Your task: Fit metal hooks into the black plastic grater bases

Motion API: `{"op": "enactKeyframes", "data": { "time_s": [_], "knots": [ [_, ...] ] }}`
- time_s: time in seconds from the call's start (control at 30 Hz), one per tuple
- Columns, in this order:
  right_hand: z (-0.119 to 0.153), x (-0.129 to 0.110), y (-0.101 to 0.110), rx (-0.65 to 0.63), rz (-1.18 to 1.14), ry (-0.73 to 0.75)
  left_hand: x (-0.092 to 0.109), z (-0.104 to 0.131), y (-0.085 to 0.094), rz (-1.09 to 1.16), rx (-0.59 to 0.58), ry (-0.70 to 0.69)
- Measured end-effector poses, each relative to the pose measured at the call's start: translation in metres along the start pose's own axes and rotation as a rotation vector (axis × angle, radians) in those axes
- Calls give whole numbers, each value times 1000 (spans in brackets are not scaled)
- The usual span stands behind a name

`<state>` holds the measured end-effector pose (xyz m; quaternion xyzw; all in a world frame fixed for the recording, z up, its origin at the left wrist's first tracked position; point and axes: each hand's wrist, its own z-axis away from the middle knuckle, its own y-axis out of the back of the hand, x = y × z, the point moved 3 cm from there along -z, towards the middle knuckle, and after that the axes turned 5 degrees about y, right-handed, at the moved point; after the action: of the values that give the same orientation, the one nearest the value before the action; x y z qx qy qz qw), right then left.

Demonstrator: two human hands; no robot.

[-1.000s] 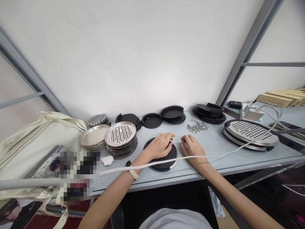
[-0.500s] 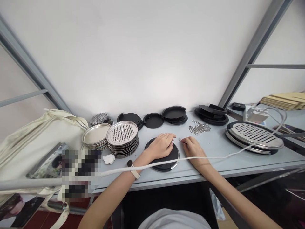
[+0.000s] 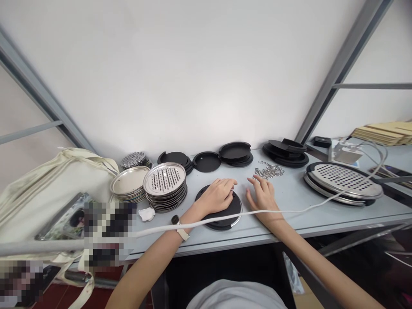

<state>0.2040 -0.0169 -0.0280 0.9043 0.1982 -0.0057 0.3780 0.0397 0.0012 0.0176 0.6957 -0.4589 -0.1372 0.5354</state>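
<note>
Black and round, the disc (image 3: pixel 233 207) lies on the table (image 3: pixel 291 186) at the lower centre of the frame, with a bright metal edge at its lower right. The left hand (image 3: pixel 217 197) rests on top of it, fingers close together and bent; whether they clamp anything I cannot tell. Just right of the disc, the right hand (image 3: pixel 263 199) has its thumb and fingers apart, fingertips beside the near edge of the silver hooks (image 3: pixel 271 171). A white cord (image 3: pixel 296 211) crosses the lower half of the frame. Stacked graters (image 3: pixel 165 179) stand left of centre.
</note>
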Motion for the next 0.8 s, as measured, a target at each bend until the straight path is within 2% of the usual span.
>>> {"op": "enactKeyframes", "data": {
  "time_s": [0.1, 0.13, 0.2, 0.27, 0.4, 0.5, 0.63, 0.8],
  "knots": [
    [-2, -12, 12, -12, -217, 46, -7, -1, 0, 36, 47, 81],
    [-3, -18, 15, -56, -297, 89, -11, -1, 1, 50, 94, 142],
    [-1, -32, 20, -242, -415, 205, -23, -1, 2, 86, 214, 291],
    [3, -44, 23, -368, -480, 271, -35, 0, 2, 155, 305, 409],
    [9, -60, 23, -493, -467, 351, -53, 3, -1, 349, 369, 584],
    [10, -64, 22, -497, -432, 362, -59, 4, -6, 404, 335, 691],
    [11, -68, 23, -496, -422, 428, -60, 4, -9, 378, 275, 700],
    [15, -79, 25, -333, -341, 586, -66, 4, -10, 414, 245, 694]
  ]
}}
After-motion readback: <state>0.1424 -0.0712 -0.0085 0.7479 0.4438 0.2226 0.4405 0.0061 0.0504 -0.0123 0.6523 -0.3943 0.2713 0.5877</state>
